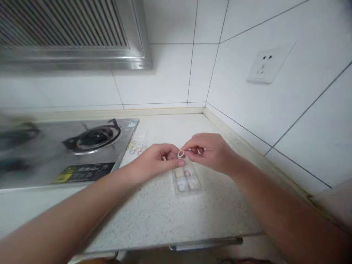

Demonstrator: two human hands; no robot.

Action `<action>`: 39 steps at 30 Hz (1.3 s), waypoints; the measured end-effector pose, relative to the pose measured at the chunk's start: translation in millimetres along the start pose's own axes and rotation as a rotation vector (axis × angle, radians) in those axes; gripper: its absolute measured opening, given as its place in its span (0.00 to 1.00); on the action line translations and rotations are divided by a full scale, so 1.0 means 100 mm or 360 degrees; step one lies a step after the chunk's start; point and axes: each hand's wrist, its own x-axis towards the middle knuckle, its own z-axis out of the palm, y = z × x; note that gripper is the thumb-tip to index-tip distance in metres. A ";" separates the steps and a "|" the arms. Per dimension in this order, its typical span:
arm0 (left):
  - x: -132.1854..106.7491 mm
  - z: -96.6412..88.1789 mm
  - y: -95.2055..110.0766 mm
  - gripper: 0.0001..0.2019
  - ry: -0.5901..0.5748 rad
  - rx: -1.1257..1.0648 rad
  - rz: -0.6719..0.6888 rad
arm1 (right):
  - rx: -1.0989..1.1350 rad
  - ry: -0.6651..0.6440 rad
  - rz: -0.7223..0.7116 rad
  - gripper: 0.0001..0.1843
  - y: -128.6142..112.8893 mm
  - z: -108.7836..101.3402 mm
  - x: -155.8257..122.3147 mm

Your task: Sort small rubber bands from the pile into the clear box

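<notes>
My left hand and my right hand meet above the counter, thumbs and fingers pinched. Between them is a small white hair tie, shaped as a ring, gripped from both sides. Just below and partly behind my fingers lies a clear plastic box with compartments. Pale and pinkish bands sit in its sections, and its far end is hidden by my hands. Left of my left hand, a loose scatter of small coloured bands lies on the counter, blurred and partly covered by that hand.
A gas stove with black burner supports is set into the speckled counter on the left. Above it hangs a metal range hood. White tiled walls form a corner behind, with a socket on the right.
</notes>
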 end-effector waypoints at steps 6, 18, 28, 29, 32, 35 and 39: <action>0.03 -0.01 -0.03 0.13 0.0193 0.0160 0.0022 | -0.0075 -0.0008 -0.0044 0.04 0.02 0.01 0.01; 0.02 0.00 -0.02 0.10 0.0447 0.0443 0.0255 | -0.0129 0.0011 -0.0104 0.05 -0.02 0.03 0.01; 0.00 -0.02 0.03 0.11 0.0445 0.0436 0.0336 | -0.0239 0.0044 -0.0164 0.04 -0.03 0.02 0.02; 0.00 -0.02 0.03 0.10 0.0449 0.0459 0.0338 | -0.0251 0.0038 -0.0166 0.04 -0.03 0.02 0.02; 0.00 -0.01 0.03 0.07 0.0471 0.0519 0.0358 | -0.0275 0.0020 -0.0172 0.05 -0.03 0.02 0.02; 0.00 -0.01 0.02 0.06 0.0501 0.0541 0.0383 | -0.0285 -0.0016 -0.0141 0.04 -0.03 0.01 0.02; 0.00 -0.02 0.02 0.06 0.0591 0.0608 0.0420 | -0.0276 -0.0095 -0.0016 0.07 -0.05 -0.02 0.02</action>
